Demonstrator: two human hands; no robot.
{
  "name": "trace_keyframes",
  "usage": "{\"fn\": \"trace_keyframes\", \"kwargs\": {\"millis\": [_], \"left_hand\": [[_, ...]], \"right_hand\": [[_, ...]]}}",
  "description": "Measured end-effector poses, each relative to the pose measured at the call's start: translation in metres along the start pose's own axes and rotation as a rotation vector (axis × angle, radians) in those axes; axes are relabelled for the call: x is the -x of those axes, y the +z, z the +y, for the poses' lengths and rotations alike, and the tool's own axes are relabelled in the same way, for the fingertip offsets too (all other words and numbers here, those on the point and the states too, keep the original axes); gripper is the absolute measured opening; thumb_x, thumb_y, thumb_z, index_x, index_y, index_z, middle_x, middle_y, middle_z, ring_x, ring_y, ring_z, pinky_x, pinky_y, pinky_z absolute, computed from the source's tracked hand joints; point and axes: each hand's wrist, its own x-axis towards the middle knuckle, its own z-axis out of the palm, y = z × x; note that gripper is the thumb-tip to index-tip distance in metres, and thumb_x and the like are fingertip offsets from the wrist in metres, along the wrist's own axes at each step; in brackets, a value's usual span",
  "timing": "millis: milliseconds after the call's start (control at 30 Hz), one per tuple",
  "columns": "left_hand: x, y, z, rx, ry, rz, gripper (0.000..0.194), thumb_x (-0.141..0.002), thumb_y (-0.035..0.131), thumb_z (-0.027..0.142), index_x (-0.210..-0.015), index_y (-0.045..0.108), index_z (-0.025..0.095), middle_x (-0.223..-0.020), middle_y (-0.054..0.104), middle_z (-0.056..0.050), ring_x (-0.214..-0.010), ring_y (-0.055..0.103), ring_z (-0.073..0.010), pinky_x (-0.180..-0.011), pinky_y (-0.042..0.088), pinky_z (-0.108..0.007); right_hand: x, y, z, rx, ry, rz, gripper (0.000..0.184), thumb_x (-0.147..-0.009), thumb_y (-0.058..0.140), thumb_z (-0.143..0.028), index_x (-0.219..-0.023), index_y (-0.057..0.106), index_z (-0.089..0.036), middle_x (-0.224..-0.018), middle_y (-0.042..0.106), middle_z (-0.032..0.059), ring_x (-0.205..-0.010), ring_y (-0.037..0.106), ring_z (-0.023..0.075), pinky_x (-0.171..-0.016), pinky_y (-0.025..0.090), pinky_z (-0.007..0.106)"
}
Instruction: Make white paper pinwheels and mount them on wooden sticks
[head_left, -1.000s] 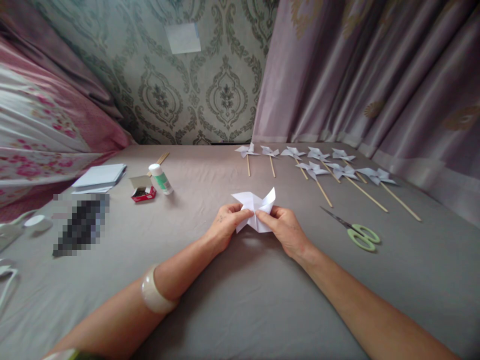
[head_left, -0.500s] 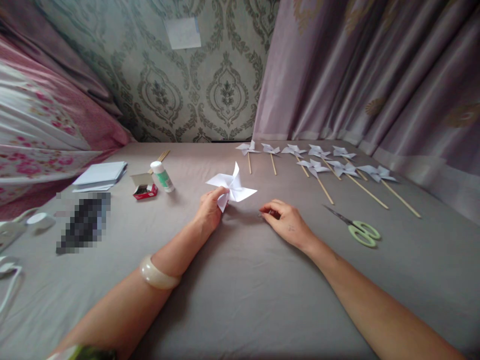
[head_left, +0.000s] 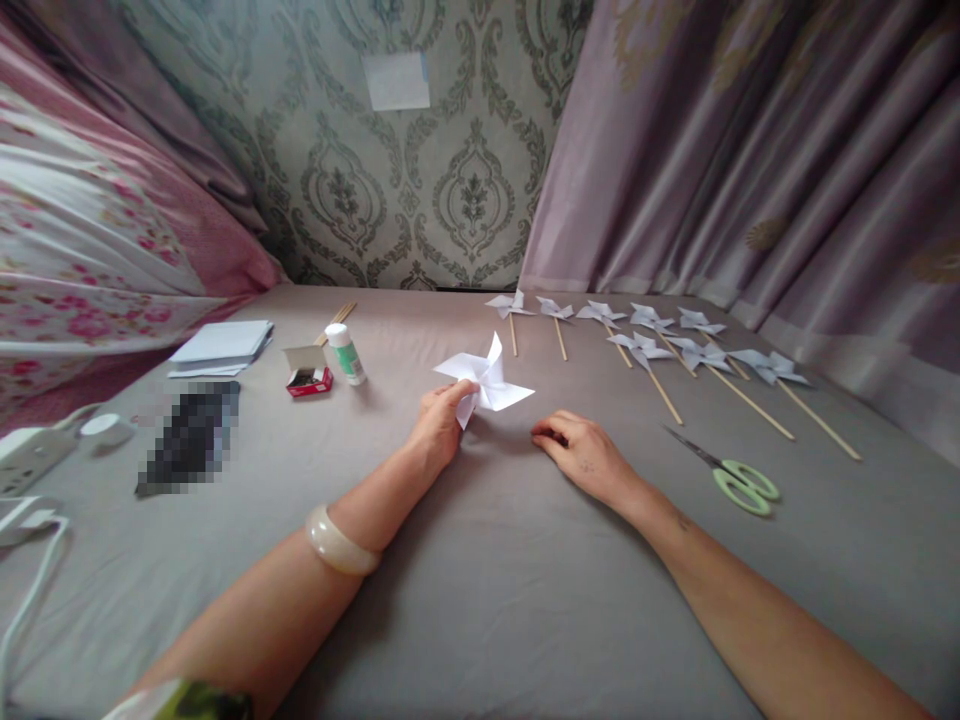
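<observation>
A white paper pinwheel (head_left: pixel 493 385) is pinched between the thumb and fingers of my left hand (head_left: pixel 442 415), its blades spread and facing up. No stick shows on it. To its right, my right hand (head_left: pixel 581 450) is just above or on the cloth, thumb and fingertips pressed together. Whatever those fingertips hold is too small or hidden to make out. Green-handled scissors (head_left: pixel 739 482) lie to the right of my right hand, blades pointing toward the far left. Left of the pinwheel, a glue stick (head_left: pixel 346 358) with a white cap stands upright beside a small open red box (head_left: pixel 310 383) of dark bits.
Several finished pinwheels on sticks (head_left: pixel 701 355) lie at the back right. Thin wooden sticks (head_left: pixel 341 315) rest behind the glue stick. A stack of white paper (head_left: pixel 220 347), a blurred dark object (head_left: pixel 191 435) and a power strip (head_left: pixel 34 455) are at the left. Curtains hang on both sides.
The view has turned slightly left, so everything appears shifted right. My left hand keeps its grip on the pinwheel. A tiny shiny bit at my right fingertips no longer shows.
</observation>
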Motion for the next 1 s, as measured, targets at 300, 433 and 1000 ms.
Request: {"fn": "trace_keyframes", "kwargs": {"millis": [300, 433, 1000], "left_hand": [[0.011, 0.007, 0.0, -0.019, 0.023, 0.035, 0.019, -0.049, 0.07, 0.024, -0.062, 0.062, 0.013, -0.054, 0.062, -0.001, -0.047, 0.053, -0.0121, -0.045, 0.036, -0.022], [0.018, 0.011, -0.002, -0.091, 0.04, 0.023, 0.019, -0.051, 0.07, 0.026, -0.063, 0.064, 0.013, -0.054, 0.061, -0.001, -0.048, 0.052, -0.0123, -0.046, 0.035, -0.023], [0.044, 0.024, -0.011, -0.219, 0.054, -0.119, 0.022, -0.059, 0.07, 0.032, -0.067, 0.066, 0.013, -0.06, 0.062, -0.001, -0.052, 0.052, -0.0114, -0.052, 0.036, -0.023]], "right_hand": [[0.001, -0.038, -0.035, -0.172, 0.094, -0.108, 0.016, -0.081, 0.056, -0.028, -0.08, 0.07, -0.02, -0.074, 0.07, 0.002, -0.068, 0.061, 0.0162, -0.066, 0.044, 0.028], [-0.009, -0.047, -0.06, -0.504, 0.159, -0.051, 0.016, -0.074, 0.065, -0.033, -0.079, 0.069, -0.018, -0.077, 0.071, 0.0019, -0.069, 0.063, 0.0154, -0.066, 0.047, 0.027], [-0.002, -0.003, -0.058, -0.509, 0.231, 0.367, 0.018, -0.078, 0.063, -0.033, -0.079, 0.07, -0.017, -0.074, 0.071, 0.0034, -0.065, 0.062, 0.016, -0.065, 0.048, 0.029]]}}
